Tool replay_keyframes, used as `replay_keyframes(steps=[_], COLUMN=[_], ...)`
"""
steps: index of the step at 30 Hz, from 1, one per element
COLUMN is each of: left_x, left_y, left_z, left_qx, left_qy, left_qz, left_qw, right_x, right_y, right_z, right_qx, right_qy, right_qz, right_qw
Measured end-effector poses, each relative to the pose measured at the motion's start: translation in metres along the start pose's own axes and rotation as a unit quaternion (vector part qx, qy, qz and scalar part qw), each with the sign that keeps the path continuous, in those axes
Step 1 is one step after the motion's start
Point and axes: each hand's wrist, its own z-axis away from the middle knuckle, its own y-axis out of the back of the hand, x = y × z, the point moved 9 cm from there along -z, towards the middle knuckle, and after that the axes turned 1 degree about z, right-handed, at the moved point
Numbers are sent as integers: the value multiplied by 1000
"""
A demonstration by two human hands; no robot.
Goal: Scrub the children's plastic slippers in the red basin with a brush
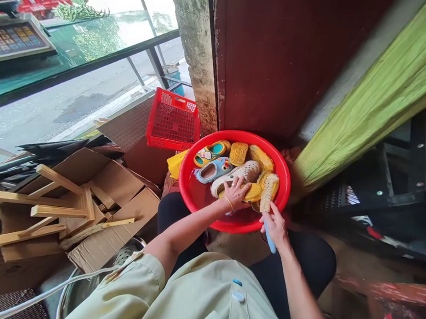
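A red basin (284, 172) stands between my knees with several slippers and clogs in it. My left hand (235, 194) grips a yellow slipper (253, 193) near the basin's front, its fingers over the slipper's edge. Just behind that hand lies a cream clog (248, 171) with holes. A light blue clog (214, 170) and a yellow one with a turquoise inside (210, 152) are at the left. Other yellow slippers (261, 158) lie sole up at the back. My right hand (277, 228) is closed around the blue handle of a scrub brush (268, 196); its pale bristles face up over a yellow slipper.
Behind the basin is a red plastic crate (172, 139) beside a worn wall post (197, 55). At the left, cardboard boxes (119, 226) hold wooden stool pieces (59, 211). A dark red door (273, 56) rises behind; green cloth (373, 93) hangs at right.
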Motion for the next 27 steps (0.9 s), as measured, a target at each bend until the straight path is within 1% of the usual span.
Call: replay_keyframes(steps=[3, 5, 7, 9, 11, 13, 14, 15, 16, 17, 18, 19, 20, 22, 24, 27], left_x=[11, 15, 18, 19, 12, -10, -32, -60, -92, -123, -149, -169, -182, -196, -200, -198], left_y=[-12, -18, -20, -15, 0, 27, 44, 63, 79, 89, 91, 89, 87, 80, 72, 65], left_z=[4, 7, 12, 16, 19, 18, 16, 14, 16, 19, 22, 22, 20, 10, -3, -22], left_qx=[1, 7, 14, 18, 21, 43, 82, 137, 190, 228, 225, 203, 189, 157, 134, 119], left_qy=[-29, -41, -50, -65, -87, -85, -49, 11, 85, 171, 250, 303, 327, 343, 346, 346], left_qz=[5, 38, 92, 154, 210, 251, 264, 271, 273, 272, 269, 267, 271, 282, 297, 315], left_qw=[1000, 998, 994, 986, 974, 963, 960, 953, 939, 919, 903, 892, 885, 882, 880, 876], right_x=[-1, -2, -3, -9, -16, -22, -23, -23, -23, -23, -24, -25, -26, -28, -28, -28], right_y=[2, 1, -1, -5, -7, -7, -8, -8, -9, -10, -11, -12, -12, -13, -13, -14], right_z=[4, 4, 3, 2, 1, 0, -1, -1, -1, -1, -1, 0, 1, 2, 3, 4], right_qx=[4, 7, 2, -2, 3, 10, 10, 9, 7, 5, 5, 7, 11, 22, 31, 41], right_qy=[13, 20, 30, 53, 82, 97, 98, 97, 96, 97, 101, 105, 110, 117, 119, 119], right_qz=[9, 33, 74, 124, 165, 191, 200, 207, 213, 220, 229, 239, 251, 270, 281, 286], right_qw=[1000, 999, 997, 991, 983, 977, 975, 974, 972, 971, 968, 965, 962, 955, 952, 950])
